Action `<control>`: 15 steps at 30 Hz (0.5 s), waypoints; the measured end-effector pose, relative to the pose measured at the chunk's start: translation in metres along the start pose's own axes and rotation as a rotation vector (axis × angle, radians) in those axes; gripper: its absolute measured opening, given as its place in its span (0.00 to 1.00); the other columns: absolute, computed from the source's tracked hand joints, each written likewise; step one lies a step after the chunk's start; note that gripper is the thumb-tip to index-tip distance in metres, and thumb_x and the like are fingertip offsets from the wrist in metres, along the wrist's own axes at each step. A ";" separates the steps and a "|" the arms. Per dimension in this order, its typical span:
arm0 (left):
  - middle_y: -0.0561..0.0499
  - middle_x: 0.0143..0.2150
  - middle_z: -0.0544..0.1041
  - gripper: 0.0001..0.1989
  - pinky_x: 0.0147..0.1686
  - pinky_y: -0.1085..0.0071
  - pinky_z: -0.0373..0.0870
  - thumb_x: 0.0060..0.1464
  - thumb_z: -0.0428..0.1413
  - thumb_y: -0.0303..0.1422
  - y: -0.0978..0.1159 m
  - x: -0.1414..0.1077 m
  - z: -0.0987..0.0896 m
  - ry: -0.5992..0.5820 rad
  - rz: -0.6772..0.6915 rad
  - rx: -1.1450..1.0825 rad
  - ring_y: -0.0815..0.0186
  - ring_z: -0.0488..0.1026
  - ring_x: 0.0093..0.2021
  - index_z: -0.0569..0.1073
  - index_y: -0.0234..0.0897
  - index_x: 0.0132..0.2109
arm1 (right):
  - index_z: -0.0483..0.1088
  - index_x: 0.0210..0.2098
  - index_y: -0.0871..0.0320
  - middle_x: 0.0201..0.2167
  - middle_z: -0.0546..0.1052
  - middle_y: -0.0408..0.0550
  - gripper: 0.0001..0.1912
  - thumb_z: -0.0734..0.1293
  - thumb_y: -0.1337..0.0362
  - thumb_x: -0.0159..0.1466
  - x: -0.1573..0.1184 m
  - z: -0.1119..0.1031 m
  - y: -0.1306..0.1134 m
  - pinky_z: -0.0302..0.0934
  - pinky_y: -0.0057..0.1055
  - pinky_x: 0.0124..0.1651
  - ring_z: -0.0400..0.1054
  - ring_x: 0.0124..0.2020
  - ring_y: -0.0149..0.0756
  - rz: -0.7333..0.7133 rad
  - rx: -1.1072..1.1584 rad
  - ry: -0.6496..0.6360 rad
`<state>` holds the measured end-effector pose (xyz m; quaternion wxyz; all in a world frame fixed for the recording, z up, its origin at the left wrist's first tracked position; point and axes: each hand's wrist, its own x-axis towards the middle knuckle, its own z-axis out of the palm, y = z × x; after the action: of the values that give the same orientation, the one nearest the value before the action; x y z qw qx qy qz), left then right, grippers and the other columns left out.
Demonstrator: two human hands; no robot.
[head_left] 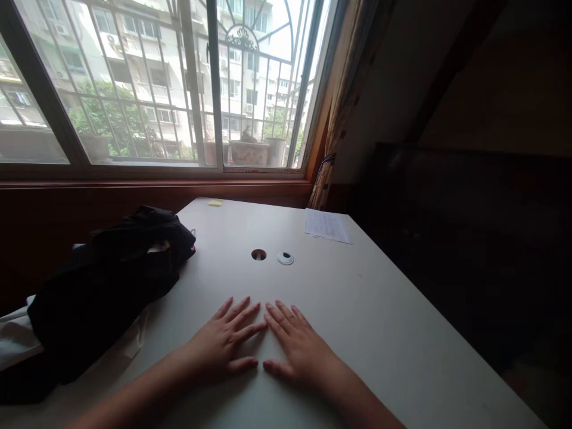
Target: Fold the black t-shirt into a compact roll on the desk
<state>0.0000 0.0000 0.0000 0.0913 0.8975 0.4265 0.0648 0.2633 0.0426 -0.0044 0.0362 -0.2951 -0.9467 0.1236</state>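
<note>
My left hand (223, 339) lies flat, palm down, on the white table (357, 310), its fingers spread and holding nothing. Close beside it, my right hand (297, 345) rests palm down too, fingers apart and thumb stretched toward the left thumb. The index fingertips of both hands are very near each other; whether they touch I cannot tell. Beyond the fingertips are a round hole (258, 255) in the tabletop and, just right of it, a round white cover (285, 258) with a dark opening.
Dark clothing (111, 280) is heaped along the table's left side, with white cloth (20, 336) partly under it. Printed sheets (328, 226) lie at the back right, a yellow slip (215, 203) at the back left. A barred window and a tied curtain (342, 101) stand behind.
</note>
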 end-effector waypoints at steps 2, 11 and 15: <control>0.49 0.76 0.44 0.37 0.69 0.38 0.40 0.64 0.47 0.57 0.000 0.000 0.001 0.008 -0.001 -0.004 0.44 0.41 0.74 0.47 0.54 0.74 | 0.39 0.74 0.53 0.75 0.40 0.47 0.44 0.55 0.37 0.68 0.000 0.000 0.000 0.31 0.53 0.74 0.32 0.75 0.49 0.003 0.001 -0.003; 0.51 0.76 0.45 0.36 0.70 0.41 0.38 0.64 0.49 0.56 -0.002 -0.001 0.004 0.039 0.008 0.013 0.46 0.42 0.74 0.49 0.55 0.73 | 0.38 0.74 0.51 0.75 0.39 0.46 0.44 0.56 0.37 0.68 0.000 -0.001 -0.001 0.31 0.53 0.74 0.32 0.75 0.50 0.011 0.008 -0.005; 0.50 0.76 0.47 0.38 0.70 0.42 0.39 0.64 0.48 0.56 -0.001 -0.002 0.004 0.063 0.001 0.002 0.47 0.43 0.74 0.45 0.52 0.74 | 0.38 0.74 0.52 0.75 0.39 0.46 0.44 0.55 0.36 0.68 0.000 -0.002 -0.001 0.30 0.54 0.74 0.32 0.75 0.49 0.013 0.014 -0.017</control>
<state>-0.0013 -0.0011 -0.0047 0.0767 0.8952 0.4290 0.0927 0.2625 0.0423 -0.0017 0.0296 -0.3000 -0.9441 0.1332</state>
